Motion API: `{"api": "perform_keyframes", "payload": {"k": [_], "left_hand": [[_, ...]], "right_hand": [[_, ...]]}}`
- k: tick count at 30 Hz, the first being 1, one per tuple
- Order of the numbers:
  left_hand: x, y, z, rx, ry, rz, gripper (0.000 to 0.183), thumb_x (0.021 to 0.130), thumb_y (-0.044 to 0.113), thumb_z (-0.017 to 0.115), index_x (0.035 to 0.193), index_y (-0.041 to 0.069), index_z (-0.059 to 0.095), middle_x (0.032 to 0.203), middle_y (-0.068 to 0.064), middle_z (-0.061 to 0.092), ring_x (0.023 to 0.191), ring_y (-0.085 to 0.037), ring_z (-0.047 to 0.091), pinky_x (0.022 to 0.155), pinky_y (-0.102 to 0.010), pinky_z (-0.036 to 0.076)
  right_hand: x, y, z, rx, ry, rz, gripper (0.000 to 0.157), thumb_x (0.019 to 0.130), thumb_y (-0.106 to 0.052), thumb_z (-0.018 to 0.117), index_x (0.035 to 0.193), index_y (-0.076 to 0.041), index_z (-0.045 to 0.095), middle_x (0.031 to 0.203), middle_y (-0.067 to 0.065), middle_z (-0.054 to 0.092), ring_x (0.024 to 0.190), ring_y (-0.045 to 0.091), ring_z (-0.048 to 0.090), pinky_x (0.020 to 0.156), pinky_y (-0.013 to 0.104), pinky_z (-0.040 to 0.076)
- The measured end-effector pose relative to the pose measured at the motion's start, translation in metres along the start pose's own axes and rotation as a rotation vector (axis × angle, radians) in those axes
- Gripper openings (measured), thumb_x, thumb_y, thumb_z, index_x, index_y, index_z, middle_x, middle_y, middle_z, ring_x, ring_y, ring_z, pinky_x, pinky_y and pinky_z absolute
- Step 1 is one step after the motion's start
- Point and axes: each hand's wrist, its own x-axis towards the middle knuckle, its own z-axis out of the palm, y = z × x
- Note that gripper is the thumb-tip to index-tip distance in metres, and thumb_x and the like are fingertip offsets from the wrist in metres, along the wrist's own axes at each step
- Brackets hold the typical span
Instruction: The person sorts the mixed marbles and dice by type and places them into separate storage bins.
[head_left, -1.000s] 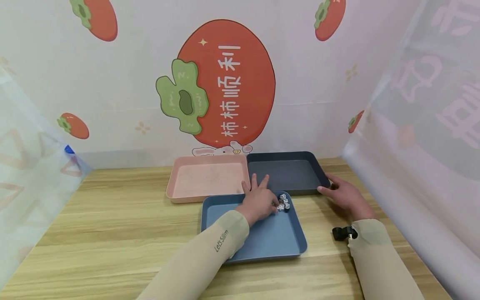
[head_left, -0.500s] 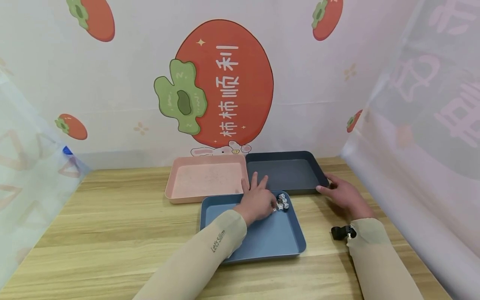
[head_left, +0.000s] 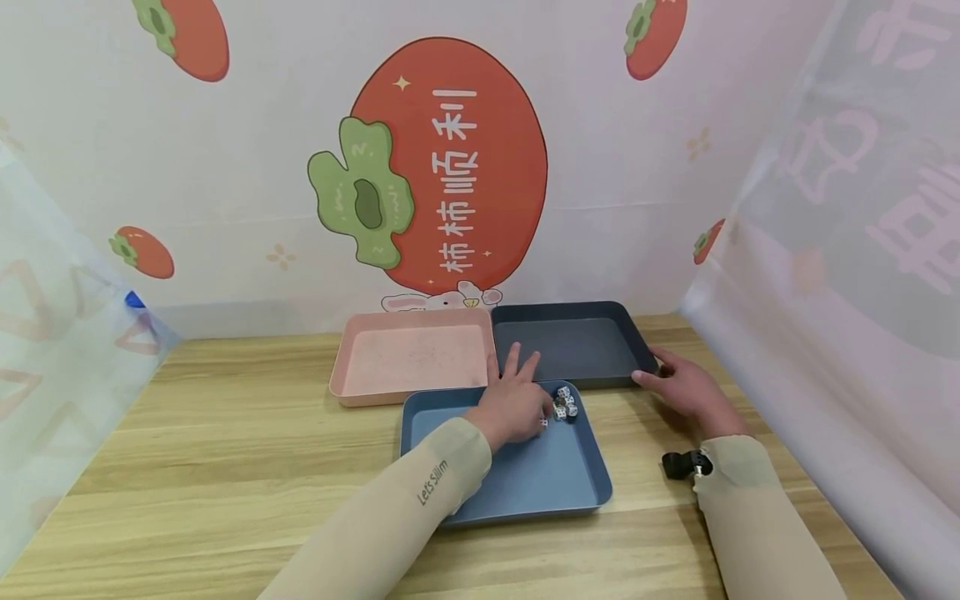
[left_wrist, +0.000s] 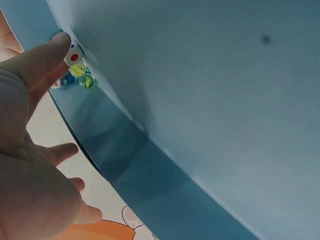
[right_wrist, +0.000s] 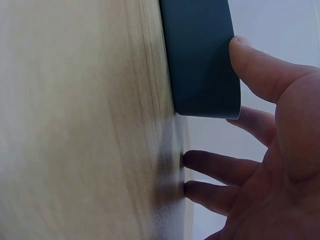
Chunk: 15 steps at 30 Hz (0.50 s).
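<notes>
**Blue tray (head_left: 532,487) with white dice (head_left: 572,410), two hands in attendance**

Printed backdrop (head_left: 247,150): one, upright behind the lot; persimmon motif, Chinese lettering.
Wooden table (head_left: 247,450): one, pale grain, bearing all trays.
Blue tray: one, nearest me.
Dark slate tray (head_left: 581,346): one, at one o'clock from the blue.
Pink tray (head_left: 420,358): one, at eleven o'clock from the blue, beside the slate.
My right hand (head_left: 686,387): at two o'clock from the blue; thumb and index clamped on the slate tray's four o'clock corner.
My left hand (head_left: 510,408): over the blue tray's twelve o'clock side; thumb and index together on one die (left_wrist: 74,56), other fingers stretched apart.
White dice: clustered in the blue tray's one o'clock corner, just beside my left fingertips; count unclear.
Glass marbles (left_wrist: 87,81): green, yellow and blue, near the pinched die.
</notes>
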Motion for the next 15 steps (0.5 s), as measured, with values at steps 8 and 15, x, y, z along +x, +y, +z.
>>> {"api": "perform_keyframes", "payload": {"k": [8,15], "left_hand": [[-0.0018,-0.0015,-0.0008,-0.008,-0.007,0.001,0.013,0.088,0.028,0.075,0.099,0.034,0.079,0.161,-0.012,0.026,0.149,-0.041,-0.005,0.110,-0.068,-0.004],[-0.0010,-0.0012,0.0007,0.006,-0.015,-0.005,0.011,0.089,0.027,0.073,0.093,0.036,0.079,0.161,-0.011,0.027,0.149,-0.041,-0.004,0.110,-0.068,-0.003]], "right_hand": [[-0.0002,-0.0007,0.0007,-0.004,0.005,-0.011,0.093,0.094,-0.062,0.055,0.158,-0.003,0.020,0.147,0.040,0.032,0.132,0.056,0.033,0.103,0.067,0.028],[0.0009,0.0003,0.0014,0.011,-0.004,0.008,0.089,0.096,-0.057,0.057,0.158,-0.005,0.019,0.148,0.039,0.031,0.133,0.056,0.032,0.104,0.067,0.027]]}}
